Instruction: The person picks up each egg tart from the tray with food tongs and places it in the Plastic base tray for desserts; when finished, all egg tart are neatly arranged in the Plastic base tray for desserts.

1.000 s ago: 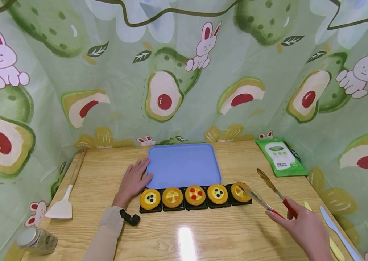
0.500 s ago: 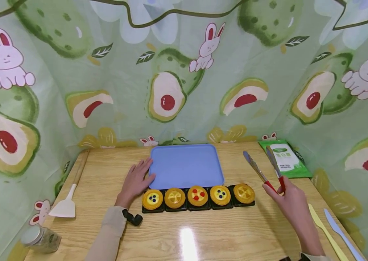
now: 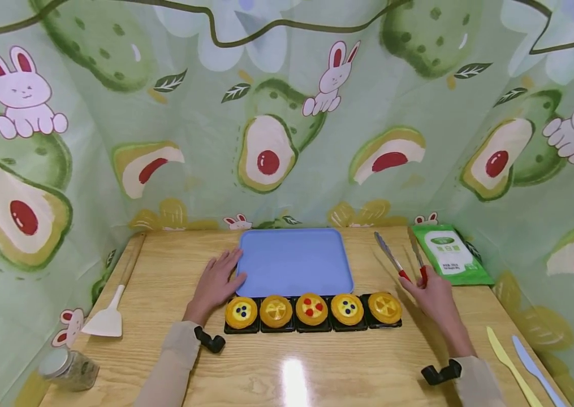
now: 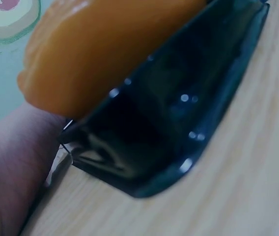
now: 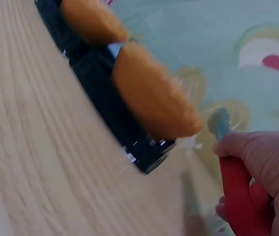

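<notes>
My left hand lies with fingers extended against the left edge of the blue tray. To the right of the tray, my right hand grips tongs by their red handles. The tongs' arms are spread with nothing between them; one tip is beside the green and white packet. In front of the tray runs a row of several egg tarts in black holders; the rightmost tart has wedge-shaped topping and the middle tart red pieces. The right wrist view shows the red handle in my grip.
A white spatula with a wooden handle lies at the left, behind a lidded glass jar. Yellow and blue knives lie near the right edge. A patterned curtain surrounds the table.
The tongs have moved from the rightmost tart back toward the far right, beside the packet, staying spread. My left hand keeps its place at the tray. The head view has shifted slightly.
</notes>
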The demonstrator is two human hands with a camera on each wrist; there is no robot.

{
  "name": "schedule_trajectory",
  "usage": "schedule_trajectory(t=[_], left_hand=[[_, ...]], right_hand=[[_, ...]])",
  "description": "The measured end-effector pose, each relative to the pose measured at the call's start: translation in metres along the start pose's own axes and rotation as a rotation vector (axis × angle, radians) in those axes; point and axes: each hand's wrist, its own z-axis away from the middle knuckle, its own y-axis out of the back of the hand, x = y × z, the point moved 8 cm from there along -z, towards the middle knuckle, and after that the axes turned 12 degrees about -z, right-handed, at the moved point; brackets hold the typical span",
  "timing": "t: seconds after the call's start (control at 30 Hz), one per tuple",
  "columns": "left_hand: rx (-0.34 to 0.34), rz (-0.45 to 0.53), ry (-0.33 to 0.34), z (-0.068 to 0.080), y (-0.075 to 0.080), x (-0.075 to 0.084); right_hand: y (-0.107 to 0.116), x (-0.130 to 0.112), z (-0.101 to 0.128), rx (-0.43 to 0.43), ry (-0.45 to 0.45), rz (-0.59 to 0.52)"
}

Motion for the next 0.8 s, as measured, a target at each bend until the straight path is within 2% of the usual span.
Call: schedule_trajectory(t=[0.23, 0.4, 0.6, 0.8], left_hand=[[-0.025, -0.01, 0.01, -0.001, -0.005, -0.002], [-0.008, -0.012, 0.012, -0.001, -0.005, -0.003], [-0.013, -0.007, 0.005, 0.002, -0.01, -0.003], [0.01, -0.001, 0.005, 0.0, -0.006, -0.005]], right_hand=[[-0.013, 0.02, -0.013, 0.028, -0.021, -0.007], [-0.022, 0.024, -0.021, 0.014, -0.029, 0.007], [-0.029, 0.032, -0.019, -0.03, -0.097, 0.021], [-0.031, 0.029, -0.02, -0.015, -0.1, 0.03]])
